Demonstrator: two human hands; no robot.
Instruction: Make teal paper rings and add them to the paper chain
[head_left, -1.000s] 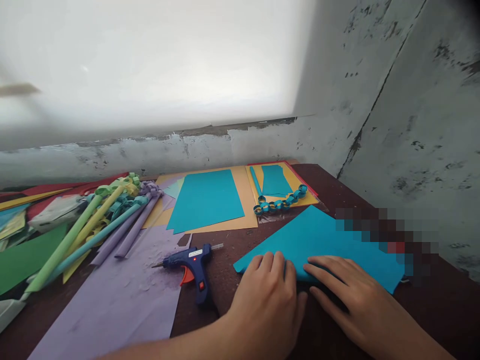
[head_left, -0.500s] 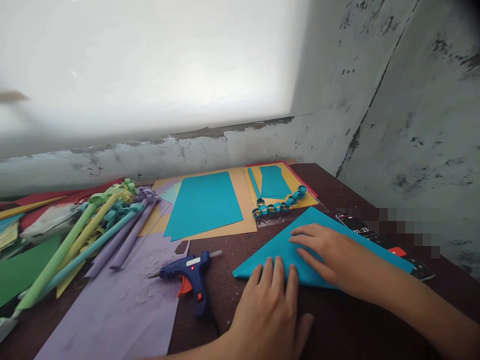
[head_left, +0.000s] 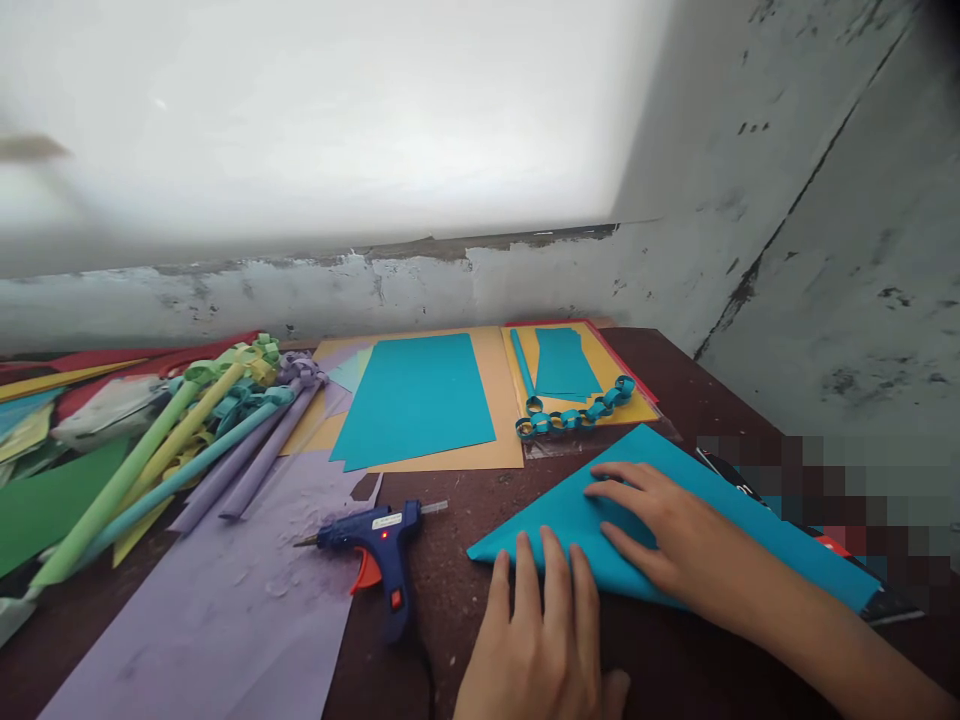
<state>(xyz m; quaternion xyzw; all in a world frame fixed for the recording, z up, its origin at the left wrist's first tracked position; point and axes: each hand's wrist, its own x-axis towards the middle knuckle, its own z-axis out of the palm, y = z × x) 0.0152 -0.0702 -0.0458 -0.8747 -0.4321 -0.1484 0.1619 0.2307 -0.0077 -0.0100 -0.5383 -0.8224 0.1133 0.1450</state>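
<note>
A blue sheet of paper, folded into a triangle, lies on the dark table in front of me. My right hand rests on its middle, fingers spread. My left hand lies with its fingertips along the paper's near folded edge, fingers stretched and slightly apart. To the left of my left hand lies a blue hot glue gun with an orange trigger and a lit red light. Part of a phone shows under the paper's right corner.
Flat blue sheets lie on orange paper. A blue paper chain rests near a yellow folder holding cut blue strips. Rolled paper sticks with curled tops are piled left, beside a purple sheet. A wall stands behind.
The view has shifted slightly. My left hand has slid a little down toward me along the near edge; my right hand stays on the folded paper.
</note>
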